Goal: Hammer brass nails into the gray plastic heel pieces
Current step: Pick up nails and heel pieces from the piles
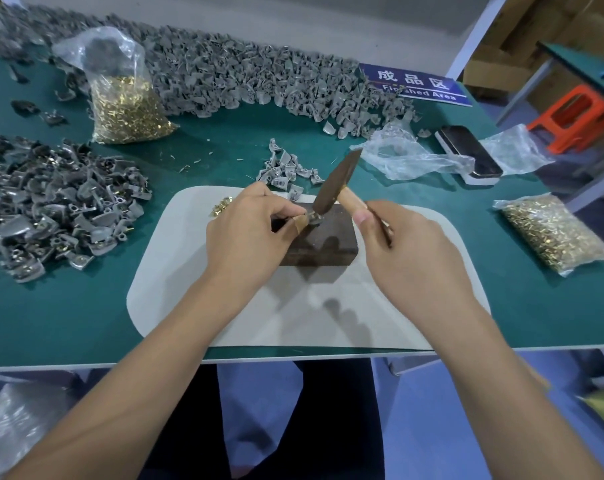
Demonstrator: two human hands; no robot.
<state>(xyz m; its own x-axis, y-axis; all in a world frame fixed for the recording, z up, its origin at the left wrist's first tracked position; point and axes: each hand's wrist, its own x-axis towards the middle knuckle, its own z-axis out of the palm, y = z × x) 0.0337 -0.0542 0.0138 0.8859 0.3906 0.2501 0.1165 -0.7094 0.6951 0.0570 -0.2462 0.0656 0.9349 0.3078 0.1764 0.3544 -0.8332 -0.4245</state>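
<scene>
My left hand (250, 233) pinches a small gray heel piece (309, 216) on top of a dark metal block (324, 244); the piece is mostly hidden by my fingers. My right hand (404, 251) grips the wooden handle of a hammer (335, 183), whose dark head comes down onto the heel piece at the block's far edge. The block stands on a pale mat (175, 289). A few loose brass nails (220, 206) lie on the mat behind my left hand.
Heaps of gray heel pieces lie at the left (51, 209), along the back (231, 77) and just beyond the mat (286, 169). Bags of brass nails stand at back left (127, 105) and right (553, 233). A phone (466, 152), crumpled plastic (408, 155) and a blue sign (414, 84) sit at the right.
</scene>
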